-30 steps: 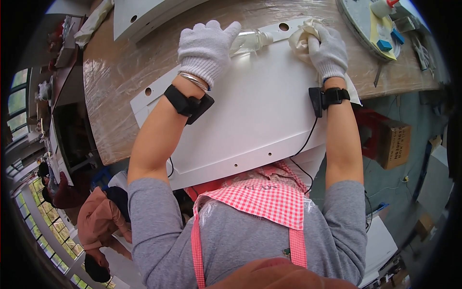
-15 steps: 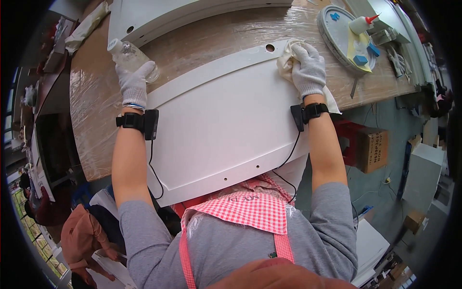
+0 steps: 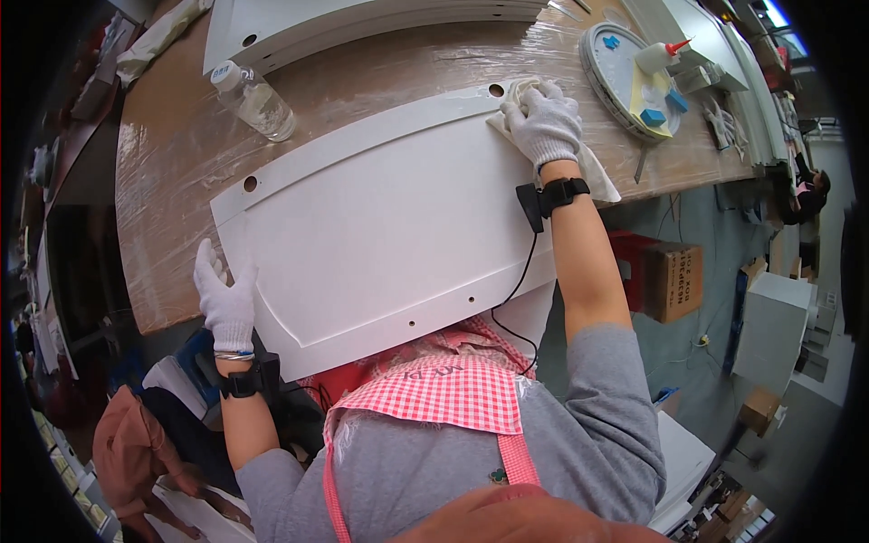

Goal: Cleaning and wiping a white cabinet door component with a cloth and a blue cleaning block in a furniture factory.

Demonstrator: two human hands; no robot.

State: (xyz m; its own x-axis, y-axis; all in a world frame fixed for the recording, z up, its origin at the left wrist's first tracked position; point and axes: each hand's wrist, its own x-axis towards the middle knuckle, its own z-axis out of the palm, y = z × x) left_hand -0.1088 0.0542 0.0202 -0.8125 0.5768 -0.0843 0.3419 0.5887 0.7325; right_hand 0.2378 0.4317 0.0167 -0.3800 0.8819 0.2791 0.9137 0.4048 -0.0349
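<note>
A white panel (image 3: 380, 217) with a curved far edge and several drilled holes lies before me, its near side by my apron. My right hand (image 3: 543, 122), in a white knit glove, presses a cream cloth (image 3: 593, 172) onto the panel's far right corner, beside a hole. My left hand (image 3: 224, 294), gloved too, is at the panel's left edge with fingers spread; whether it touches the edge I cannot tell. A clear plastic bottle (image 3: 258, 104) with a white cap stands or leans beyond the panel's left part, with no hand on it.
Film covers the brown table (image 3: 163, 226). More white panels (image 3: 362, 32) are stacked at the far side. A round lid (image 3: 602, 86) at the right bears a glue bottle (image 3: 654, 56) and blue blocks. A cardboard box (image 3: 674, 281) is on the floor; a person (image 3: 136, 443) is at lower left.
My left hand has let go of the bottle and come nearer, down to the panel's left edge. The right hand keeps the cloth at the far right corner. The whole view has shifted slightly.
</note>
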